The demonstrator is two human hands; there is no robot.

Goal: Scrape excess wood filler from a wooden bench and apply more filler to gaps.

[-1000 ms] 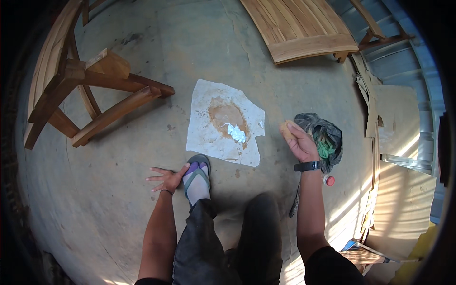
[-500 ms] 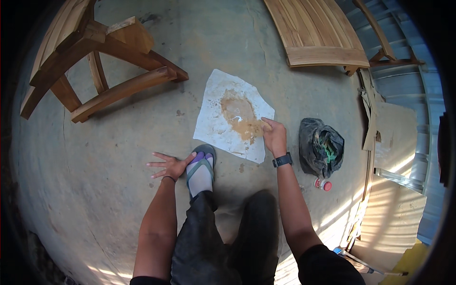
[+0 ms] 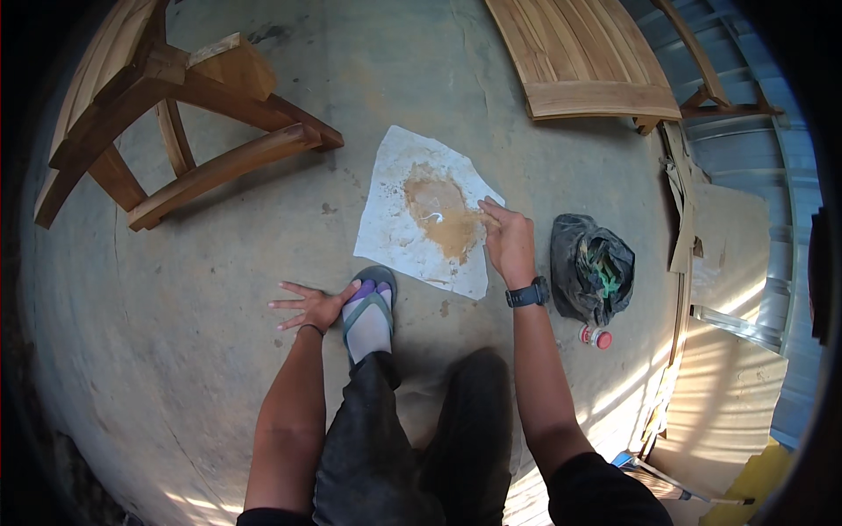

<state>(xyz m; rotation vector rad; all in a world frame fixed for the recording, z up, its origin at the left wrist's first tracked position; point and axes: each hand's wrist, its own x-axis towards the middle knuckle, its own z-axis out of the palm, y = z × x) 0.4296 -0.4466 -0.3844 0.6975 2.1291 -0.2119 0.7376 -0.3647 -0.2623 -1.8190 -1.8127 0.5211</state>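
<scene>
On the concrete floor lies a ragged white sheet (image 3: 386,232), its middle smeared with brown paste-like matter (image 3: 454,230) and a small white streak. Over the sheet's right edge, my right hand (image 3: 510,245) pinches a small tan piece (image 3: 488,220), mostly hidden by the fingers; its tip is at the brown matter. My left hand (image 3: 317,307) rests on the floor with fingers spread and holds nothing. Its thumb reaches the front of my green-strapped flip-flop (image 3: 369,321).
Right of the sheet sit a crumpled black plastic bag (image 3: 574,267) and a small red-lidded jar (image 3: 595,337). Wooden furniture (image 3: 224,180) stands at the far left, a slatted wooden piece (image 3: 583,57) at the far right. Cardboard (image 3: 724,386) leans by the metal wall.
My right hand has shifted slightly and turned at the wrist, and the brown matter near its fingers looks a little more spread. My left hand stays put.
</scene>
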